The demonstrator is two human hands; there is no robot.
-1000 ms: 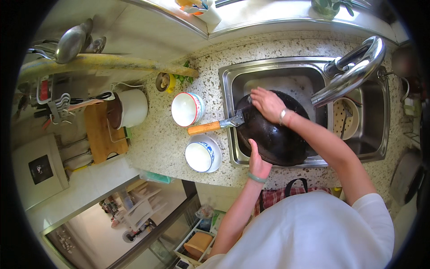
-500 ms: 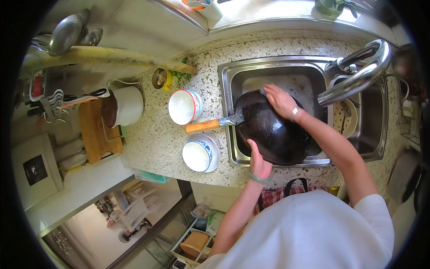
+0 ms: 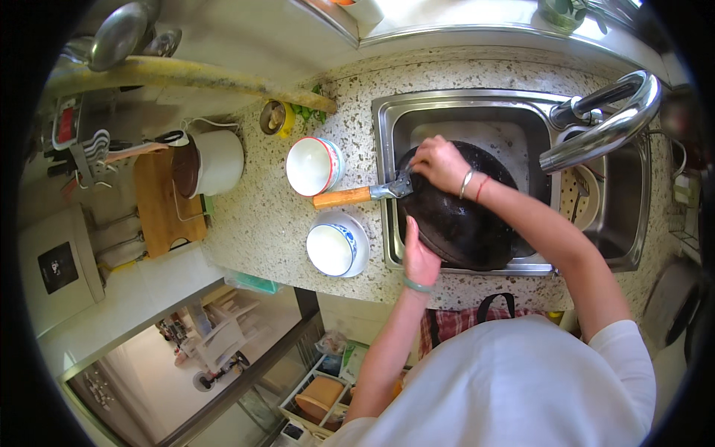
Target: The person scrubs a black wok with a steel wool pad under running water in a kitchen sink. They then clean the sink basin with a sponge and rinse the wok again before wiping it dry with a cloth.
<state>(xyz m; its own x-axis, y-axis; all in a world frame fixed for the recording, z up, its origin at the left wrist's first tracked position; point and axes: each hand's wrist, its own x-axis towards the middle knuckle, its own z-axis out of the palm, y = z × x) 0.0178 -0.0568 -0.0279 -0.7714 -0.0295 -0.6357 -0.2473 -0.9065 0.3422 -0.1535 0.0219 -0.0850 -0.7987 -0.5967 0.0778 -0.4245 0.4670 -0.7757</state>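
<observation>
**A:** While the dark wok [image 3: 462, 223] is sitting tilted in the steel sink [image 3: 387, 134], which hand has what?

**B:** The left hand [image 3: 419, 257] is on the wok's near rim, grip closed around the edge with the thumb lying along the inside. The right hand [image 3: 439, 164] is pressed down on the far-left part of the inside, fingers curled. Can't tell if there's a sponge or anything under it; the palm hides that.

**A:** And the handle?

**B:** The wooden handle [image 3: 342, 197] sticks out left over the sink edge, onto the speckled stone surface [image 3: 253, 223]. It ends between two white bowls: one bowl with a patterned rim [image 3: 314, 165] just on the far side, and a blue-patterned bowl on a plate [image 3: 333, 248] just on the near side.

**A:** Where's the tap in all that?

**B:** The chrome faucet [image 3: 603, 134] curves over the right side of the sink, near the right forearm. Further left on the surface there's a white pot [image 3: 216, 160] next to a wooden cutting board [image 3: 160, 201].
</observation>
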